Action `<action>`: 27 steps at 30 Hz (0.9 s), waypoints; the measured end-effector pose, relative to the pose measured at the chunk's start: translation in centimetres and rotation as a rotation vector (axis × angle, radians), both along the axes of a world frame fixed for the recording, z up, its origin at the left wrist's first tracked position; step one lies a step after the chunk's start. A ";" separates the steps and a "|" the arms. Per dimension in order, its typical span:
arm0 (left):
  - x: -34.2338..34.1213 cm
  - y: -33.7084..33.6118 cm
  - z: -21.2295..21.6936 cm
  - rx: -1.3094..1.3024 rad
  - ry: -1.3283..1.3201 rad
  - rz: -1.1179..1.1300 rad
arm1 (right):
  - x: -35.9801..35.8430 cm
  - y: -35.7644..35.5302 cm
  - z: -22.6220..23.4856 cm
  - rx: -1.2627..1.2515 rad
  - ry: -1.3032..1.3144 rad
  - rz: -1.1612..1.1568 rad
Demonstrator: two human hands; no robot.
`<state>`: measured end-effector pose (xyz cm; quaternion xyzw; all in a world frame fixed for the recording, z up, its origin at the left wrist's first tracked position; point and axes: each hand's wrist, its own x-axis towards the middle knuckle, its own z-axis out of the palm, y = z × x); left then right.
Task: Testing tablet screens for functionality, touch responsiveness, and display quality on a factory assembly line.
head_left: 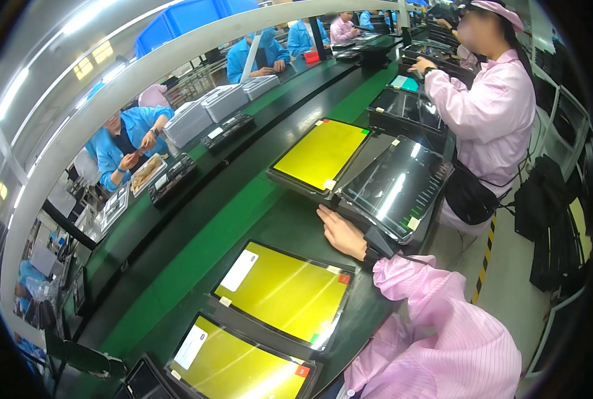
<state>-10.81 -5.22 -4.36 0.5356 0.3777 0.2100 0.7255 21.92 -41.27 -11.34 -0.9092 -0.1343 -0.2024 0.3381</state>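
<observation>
My right hand (342, 234) has its fingers stretched out, pointing left, with a dark strap at the wrist. It lies against the near left side of a black tray carrying a glossy dark display panel (396, 186); whether it grips the tray I cannot tell. The dark panel lies tilted beside a yellow-faced panel (323, 154) with small coloured tabs. Nearer to me, a second yellow panel (280, 292) with a white label lies on the dark green work surface (243, 229). Below it is a third yellow panel (240, 362), cut off by the lower edge. My left hand is out of view.
A co-worker in pink (486, 106) stands on the right beside more stacked trays (406, 106). Across the conveyor line (197, 219), people in blue (133, 143) work near grey bins (190, 121). A white frame bar (110, 100) arches overhead. Black bags (473, 199) hang at the right.
</observation>
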 end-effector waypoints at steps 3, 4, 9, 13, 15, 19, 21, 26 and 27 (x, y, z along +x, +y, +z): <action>0.8 0.4 -0.2 0.003 0.023 -0.006 | 0.1 -0.3 0.1 0.018 -0.032 -0.008; 0.9 0.5 -0.2 0.010 0.034 -0.021 | 0.2 -0.5 0.1 0.021 -0.046 -0.004; 0.8 4.9 -3.4 -0.099 -0.035 -0.214 | 1.0 -2.2 0.3 0.016 -0.062 -0.028; 2.7 9.2 -7.5 -0.169 -0.292 -0.438 | 0.5 -3.2 0.8 0.104 0.041 0.028; 4.4 7.8 -5.1 -0.100 -0.226 -0.362 | -1.8 -2.5 2.3 0.499 0.360 0.206; 5.3 8.7 -4.8 -0.053 -0.183 -0.473 | -7.2 0.4 2.3 1.044 0.729 0.561; 5.5 8.5 -4.1 -0.019 -0.136 -0.428 | -9.2 1.0 2.4 1.034 0.692 0.577; 5.1 9.9 -1.4 0.247 0.164 -0.533 | -12.2 0.8 6.0 0.837 0.700 0.441; 4.4 9.1 0.3 1.101 0.565 -0.556 | -11.4 1.6 7.6 0.478 0.482 0.405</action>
